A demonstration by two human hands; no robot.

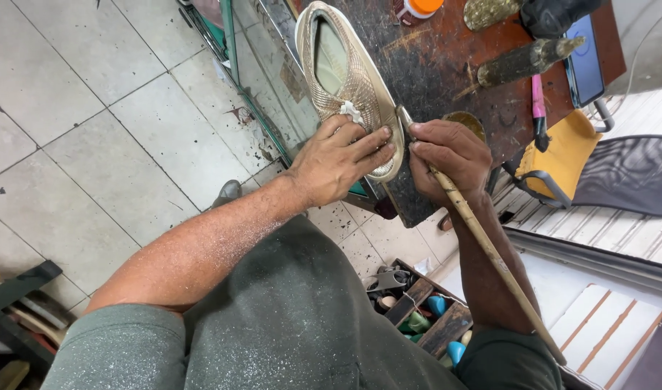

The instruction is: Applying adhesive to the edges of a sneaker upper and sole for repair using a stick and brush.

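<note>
A gold woven shoe lies on a dark, stained workbench, toe towards me. My left hand presses flat over the shoe's toe end, with a bit of white material under the fingers. My right hand grips a long, thin wooden-handled tool, whose metal tip touches the shoe's edge beside my left fingertips. The tool's handle runs back past my right forearm.
On the bench lie two rough cylindrical brushes, a pink-handled tool, a phone and an orange-capped bottle. A yellow-seated chair stands to the right. A wooden box of small items sits below, tiled floor to the left.
</note>
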